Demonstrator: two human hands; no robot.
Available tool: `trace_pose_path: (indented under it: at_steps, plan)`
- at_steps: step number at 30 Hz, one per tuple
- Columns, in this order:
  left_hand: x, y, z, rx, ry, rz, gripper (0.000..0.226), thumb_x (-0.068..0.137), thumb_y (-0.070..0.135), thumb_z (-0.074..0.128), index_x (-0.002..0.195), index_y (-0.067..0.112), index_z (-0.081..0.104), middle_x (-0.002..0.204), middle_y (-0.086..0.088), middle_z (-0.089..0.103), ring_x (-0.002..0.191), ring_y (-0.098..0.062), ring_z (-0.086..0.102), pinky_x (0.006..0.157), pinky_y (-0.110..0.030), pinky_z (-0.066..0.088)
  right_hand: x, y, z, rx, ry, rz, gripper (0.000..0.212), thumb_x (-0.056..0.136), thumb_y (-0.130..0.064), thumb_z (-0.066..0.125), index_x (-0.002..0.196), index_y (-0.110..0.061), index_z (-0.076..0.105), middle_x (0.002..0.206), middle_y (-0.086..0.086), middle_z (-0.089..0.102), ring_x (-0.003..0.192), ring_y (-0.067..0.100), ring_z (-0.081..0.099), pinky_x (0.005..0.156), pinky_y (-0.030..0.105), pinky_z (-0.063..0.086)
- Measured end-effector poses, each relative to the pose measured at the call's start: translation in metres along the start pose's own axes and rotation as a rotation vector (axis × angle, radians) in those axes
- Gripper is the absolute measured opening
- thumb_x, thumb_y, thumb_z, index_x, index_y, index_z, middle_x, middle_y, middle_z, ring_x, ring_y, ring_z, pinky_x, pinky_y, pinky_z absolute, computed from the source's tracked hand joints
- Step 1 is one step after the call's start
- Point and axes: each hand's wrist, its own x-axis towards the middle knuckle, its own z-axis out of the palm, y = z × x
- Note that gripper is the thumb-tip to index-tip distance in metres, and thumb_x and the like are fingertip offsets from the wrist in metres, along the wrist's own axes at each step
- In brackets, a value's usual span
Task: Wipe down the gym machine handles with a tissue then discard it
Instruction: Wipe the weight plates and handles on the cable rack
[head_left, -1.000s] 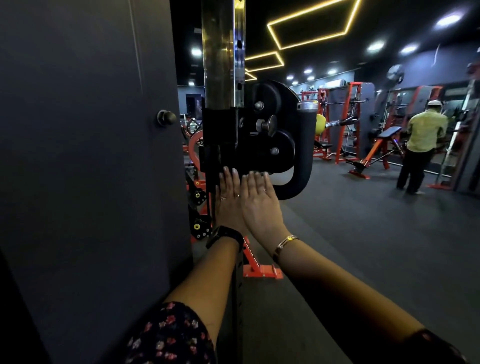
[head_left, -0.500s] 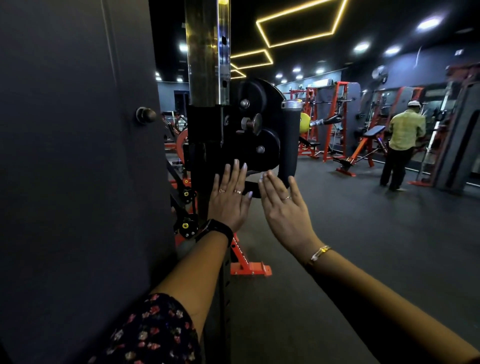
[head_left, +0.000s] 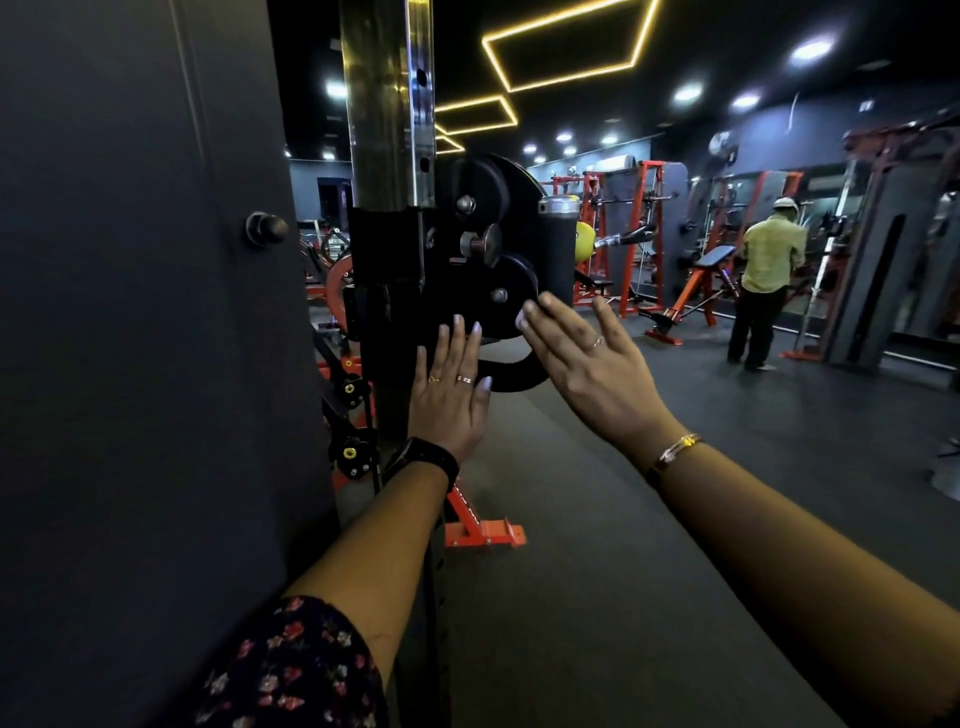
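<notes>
Since half a second back: the grips have drawn further apart. Right grip (head_left: 597, 374) has risen from the lower bend of the black padded J-shaped handle with chrome cap (head_left: 558, 249) to the foot of its upright tube. Left grip (head_left: 449, 395) has barely shifted.

Room: hard against the handle's left, black pulley carriage (head_left: 483, 270) and chrome square post (head_left: 387, 104); beyond them a dark grey panel (head_left: 156, 312). Right of the handle, dark rubber floor (head_left: 675, 493) runs open to orange-framed machines (head_left: 644, 234) and a person in a yellow shirt (head_left: 769, 260), well apart.

Right grip: fingers straight, spread, foremost fingertips touching the handle's tube. Left grip: fingers straight, pressed together, flat over the carriage just left of the handle's bend, thumb beside the bend; contact with the handle cannot be told.
</notes>
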Motion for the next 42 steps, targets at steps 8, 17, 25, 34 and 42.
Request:
trace_pose_path:
  at_steps: [8,17,25,34,42]
  plan:
    - [0.001,-0.001,0.003,-0.039,0.023,0.01,0.055,0.102,0.037,0.015,0.153,0.016,0.01,0.161,-0.005,0.01,0.148,-0.015,0.003,0.12,-0.034,-0.01,-0.025,-0.054,0.001,0.145,-0.104,0.025,0.051,0.094,-0.012,0.028,0.142,-0.004,0.042,0.149,0.014,0.04,0.141,0.027,0.03,0.119,0.044,-0.006]
    - [0.004,0.011,-0.001,-0.039,0.053,0.041,0.057,0.101,0.034,0.022,0.152,0.013,0.008,0.159,-0.004,0.005,0.147,-0.014,-0.001,0.119,-0.034,-0.011,-0.008,0.006,-0.004,0.049,-0.018,-0.06,0.046,0.104,-0.013,0.018,0.146,-0.007,0.037,0.151,0.008,0.038,0.142,0.022,0.023,0.118,0.045,-0.003]
    - [0.009,0.007,0.007,-0.112,0.035,0.116,0.059,0.103,0.044,0.008,0.153,0.012,0.009,0.16,-0.009,0.011,0.148,-0.012,-0.009,0.12,-0.037,0.005,-0.018,-0.029,0.003,0.174,-0.013,0.043,0.049,0.095,-0.009,0.028,0.141,-0.002,0.043,0.15,0.013,0.038,0.141,0.026,0.025,0.118,0.046,-0.001]
    - [0.01,0.007,0.005,-0.108,0.045,0.132,0.06,0.103,0.045,0.01,0.153,0.012,0.006,0.159,-0.006,0.007,0.148,-0.011,-0.01,0.12,-0.036,0.004,-0.008,-0.008,0.013,0.116,0.052,0.133,0.05,0.102,-0.008,0.013,0.148,-0.01,0.033,0.154,0.001,0.031,0.142,0.017,0.021,0.117,0.044,-0.007]
    - [0.013,0.016,0.0,-0.021,0.035,0.259,0.057,0.104,0.04,0.01,0.151,0.008,0.01,0.157,-0.012,0.016,0.149,-0.011,-0.007,0.119,-0.037,0.01,-0.026,-0.027,0.013,0.242,0.054,0.119,0.052,0.097,-0.002,0.019,0.147,-0.006,0.032,0.155,0.007,0.029,0.147,0.021,0.009,0.119,0.044,-0.002]
